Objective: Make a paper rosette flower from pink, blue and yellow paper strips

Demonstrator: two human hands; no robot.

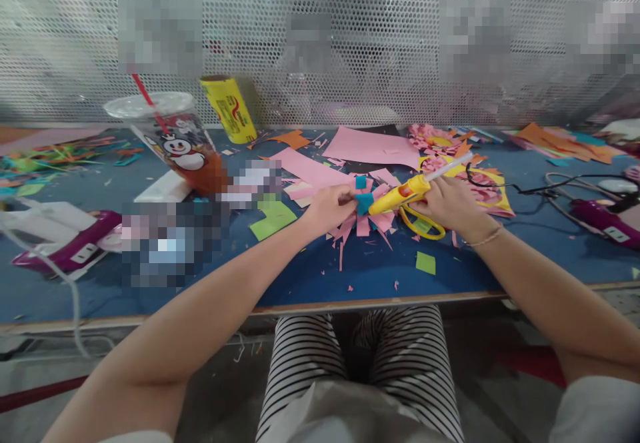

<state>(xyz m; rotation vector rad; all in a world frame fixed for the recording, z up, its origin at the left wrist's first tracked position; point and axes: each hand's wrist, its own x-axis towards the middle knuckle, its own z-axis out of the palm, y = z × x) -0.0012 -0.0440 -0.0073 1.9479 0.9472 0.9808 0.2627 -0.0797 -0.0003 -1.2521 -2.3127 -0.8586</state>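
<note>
My right hand (450,202) is closed around a yellow hot glue gun (403,193). A clear glue stick (450,165) pokes out of its back end, and its nozzle points left and down. Close to the nozzle is a small blue paper piece (364,202), which the fingertips of my left hand (327,206) pinch at its left edge. Pink paper strips (383,222) spread out around and under the blue piece. A yellow loop (427,230) shows below my right hand; what it belongs to is partly hidden.
Pink sheets (377,146) and ruffled pink paper flowers (435,138) lie behind my hands. Green paper (273,218) is at left. A drink cup (183,143), yellow can (231,111) and purple-and-white device (75,246) stand further left. Cables (535,188) run at right, before a perforated metal screen (350,50).
</note>
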